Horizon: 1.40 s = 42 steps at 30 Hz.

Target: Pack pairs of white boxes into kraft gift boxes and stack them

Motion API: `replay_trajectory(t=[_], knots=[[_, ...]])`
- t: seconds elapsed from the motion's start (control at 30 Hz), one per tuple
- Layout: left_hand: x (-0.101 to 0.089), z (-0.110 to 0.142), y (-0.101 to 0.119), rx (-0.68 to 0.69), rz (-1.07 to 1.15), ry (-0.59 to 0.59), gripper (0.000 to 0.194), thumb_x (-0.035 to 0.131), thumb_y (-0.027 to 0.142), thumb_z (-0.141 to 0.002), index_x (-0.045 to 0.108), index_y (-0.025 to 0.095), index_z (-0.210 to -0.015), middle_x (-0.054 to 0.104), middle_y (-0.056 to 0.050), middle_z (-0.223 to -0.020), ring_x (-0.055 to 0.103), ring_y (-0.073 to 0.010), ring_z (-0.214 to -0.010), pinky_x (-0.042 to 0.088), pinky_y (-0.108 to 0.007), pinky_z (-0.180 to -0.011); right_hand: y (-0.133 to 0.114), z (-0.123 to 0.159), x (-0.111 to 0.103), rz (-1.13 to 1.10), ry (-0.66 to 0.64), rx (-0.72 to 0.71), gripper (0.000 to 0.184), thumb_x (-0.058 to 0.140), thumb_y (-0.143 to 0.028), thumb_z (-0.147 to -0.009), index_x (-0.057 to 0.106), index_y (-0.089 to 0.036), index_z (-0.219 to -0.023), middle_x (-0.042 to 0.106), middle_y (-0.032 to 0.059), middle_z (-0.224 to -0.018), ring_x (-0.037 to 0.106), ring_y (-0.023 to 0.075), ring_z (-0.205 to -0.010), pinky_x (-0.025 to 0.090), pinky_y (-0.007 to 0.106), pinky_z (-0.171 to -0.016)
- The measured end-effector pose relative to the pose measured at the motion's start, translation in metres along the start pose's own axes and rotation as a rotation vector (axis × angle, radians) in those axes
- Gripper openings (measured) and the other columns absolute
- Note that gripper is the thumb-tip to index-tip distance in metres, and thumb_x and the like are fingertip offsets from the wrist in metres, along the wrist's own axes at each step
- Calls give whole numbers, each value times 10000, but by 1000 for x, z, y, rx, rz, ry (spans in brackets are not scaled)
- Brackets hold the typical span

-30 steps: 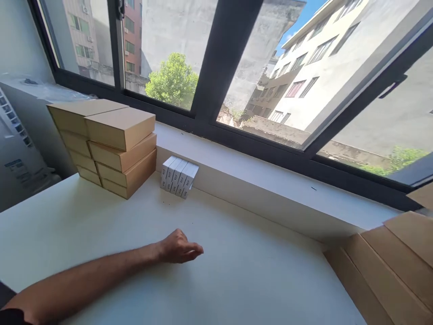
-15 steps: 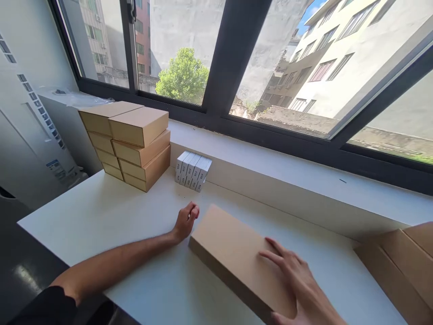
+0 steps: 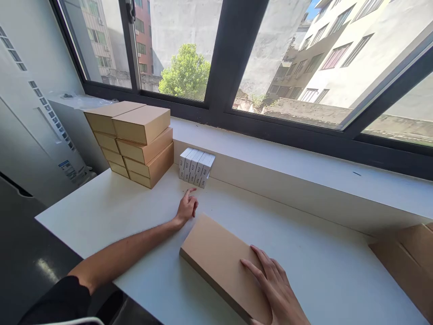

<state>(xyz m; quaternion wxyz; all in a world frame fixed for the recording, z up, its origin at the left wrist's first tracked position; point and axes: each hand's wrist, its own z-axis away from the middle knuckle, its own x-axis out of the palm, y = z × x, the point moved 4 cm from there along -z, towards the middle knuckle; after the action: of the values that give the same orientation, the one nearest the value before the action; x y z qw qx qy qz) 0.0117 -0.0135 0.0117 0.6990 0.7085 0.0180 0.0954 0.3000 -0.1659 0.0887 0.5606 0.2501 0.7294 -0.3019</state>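
Observation:
My right hand [image 3: 275, 286] is laid over the near right end of a flat brown cardboard box [image 3: 216, 259], its fingers on the top and far edge and its thumb at the near side. The box lies shut on the white table. Beyond its far left corner is my left hand [image 3: 187, 205], with the index finger stretched out and the other fingers curled; nothing shows in it. That fingertip points at a block of small white boxes [image 3: 196, 167], stacked in two layers against the ledge, a short gap away.
Several brown cardboard boxes [image 3: 142, 140] are stacked at the back left of the table [image 3: 84, 205]. At the right edge sits a larger open carton [image 3: 406, 257]. A white ledge [image 3: 270, 155] runs below the windows, with clear plastic film [image 3: 93, 103] at its left end.
My left hand has moved away towards the small white boxes, and its index finger has straightened. The cardboard box has shifted left and nearer, with my right hand on it. The view has shifted slightly.

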Motion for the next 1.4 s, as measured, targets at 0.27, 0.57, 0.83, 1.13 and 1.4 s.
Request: replay_trajectory(t=[0.27, 0.57, 0.83, 1.13, 1.4], knots=[[-40, -42, 8, -220, 5, -41, 602, 453, 265, -899, 362, 191, -1489, 465, 66, -590, 387, -61, -441, 371, -134, -404, 2, -2, 4, 34, 27, -35, 858, 654, -414, -691, 381, -301, -1497, 185, 115, -1613, 332, 440, -1392, 352, 594, -1069], [-46, -53, 7, -288, -44, -203, 722, 454, 228, -883, 171, 262, -1547, 526, 61, -603, 459, -85, -464, 422, -144, -420, -1, -4, 2, 56, 18, -40, 897, 654, -378, -683, 316, -329, -1512, 160, 104, -1616, 333, 443, -1383, 364, 606, -1054], [-45, -51, 8, -271, -71, -206, 758, 446, 209, -875, 117, 254, -1557, 518, 64, -596, 455, -86, -465, 438, -150, -427, -1, -3, 2, 63, 29, -39, 885, 646, -401, -695, 317, -328, -1513, 169, 103, -1614, 339, 442, -1380, 374, 609, -1044], [-44, -52, 8, -278, -102, -265, 784, 435, 217, -885, 62, 253, -1573, 562, 39, -624, 486, -98, -490, 453, -157, -434, 1, -1, 4, 58, 33, -56, 890, 653, -419, -693, 333, -308, -1517, 176, 105, -1614, 320, 438, -1394, 368, 598, -1049], [-41, -49, 10, -264, -122, -230, 777, 418, 197, -897, 41, 238, -1576, 556, 45, -608, 477, -98, -479, 459, -164, -433, -1, -3, 2, 57, 27, -46, 881, 654, -399, -690, 337, -310, -1507, 172, 106, -1613, 316, 428, -1392, 372, 578, -1047]])
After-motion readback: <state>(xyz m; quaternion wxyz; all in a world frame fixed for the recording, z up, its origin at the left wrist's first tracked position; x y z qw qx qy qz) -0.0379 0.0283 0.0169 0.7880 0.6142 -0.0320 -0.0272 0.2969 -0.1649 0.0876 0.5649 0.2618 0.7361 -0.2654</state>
